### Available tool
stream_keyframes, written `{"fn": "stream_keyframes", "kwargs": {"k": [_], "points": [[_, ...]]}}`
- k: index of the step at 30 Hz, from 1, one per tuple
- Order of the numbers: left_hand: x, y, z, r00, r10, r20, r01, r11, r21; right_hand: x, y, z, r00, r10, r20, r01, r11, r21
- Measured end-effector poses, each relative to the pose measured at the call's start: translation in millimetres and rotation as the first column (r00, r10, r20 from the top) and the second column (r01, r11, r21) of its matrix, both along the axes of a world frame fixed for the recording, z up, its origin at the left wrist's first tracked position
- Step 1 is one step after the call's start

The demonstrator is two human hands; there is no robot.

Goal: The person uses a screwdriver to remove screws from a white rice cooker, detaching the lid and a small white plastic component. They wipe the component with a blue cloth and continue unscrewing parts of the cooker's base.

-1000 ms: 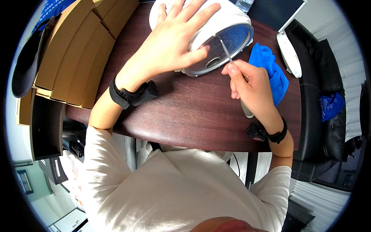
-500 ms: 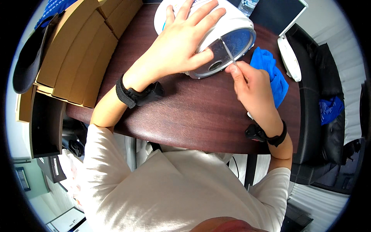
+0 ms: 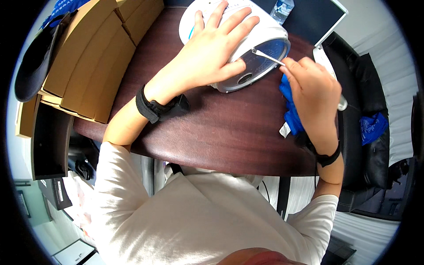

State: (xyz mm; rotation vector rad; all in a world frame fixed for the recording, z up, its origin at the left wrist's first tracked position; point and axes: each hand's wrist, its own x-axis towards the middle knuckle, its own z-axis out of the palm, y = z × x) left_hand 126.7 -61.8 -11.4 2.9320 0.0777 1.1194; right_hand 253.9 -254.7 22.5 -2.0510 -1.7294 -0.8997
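Observation:
On the dark wooden table a white rounded appliance [image 3: 260, 31] lies tipped, with its dark oval glossy panel [image 3: 265, 59] facing me. My left hand [image 3: 216, 46] presses on its white shell, fingers spread and the thumb reaching down to the panel's edge. In my right hand [image 3: 313, 90] is a slim metal flat-tipped screwdriver [image 3: 270, 58]. Its handle is hidden by my fist. The tip touches or hovers at the upper rim of the panel; I cannot tell which. A blue cloth [image 3: 289, 108] lies partly behind my right hand.
Stacked brown cardboard boxes [image 3: 95, 57] stand on the left of the table [image 3: 212, 137], with a dark curved object [image 3: 37, 62] beside them. A clear bottle [image 3: 282, 11] and a dark screen-like panel [image 3: 316, 22] are at the back. To the right is a black sofa [image 3: 371, 132].
My right hand has shifted right and slightly up, so the screwdriver now lies at a flatter slant. My left hand stays on the appliance, which has moved slightly.

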Motion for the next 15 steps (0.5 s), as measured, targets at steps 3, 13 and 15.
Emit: {"fn": "stream_keyframes", "kwargs": {"k": [3,13,15], "points": [[1.3,1.5,-1.1,1.000,-0.004,-0.001,0.004,1.000,-0.002,14.0,4.1,-30.6,0.789,0.210,-0.577,-0.181,0.977,0.108],[1.1,4.3,-6.7,1.000,0.020,0.008,-0.020,1.000,0.017,-3.5,0.2,-22.3,0.978,-0.008,-0.207,0.013,1.000,0.022],[0.3,5.0,-6.8,1.000,0.022,0.011,-0.022,1.000,0.016,-9.4,0.2,-7.6,0.986,-0.125,0.109,0.127,0.992,-0.010]]}}
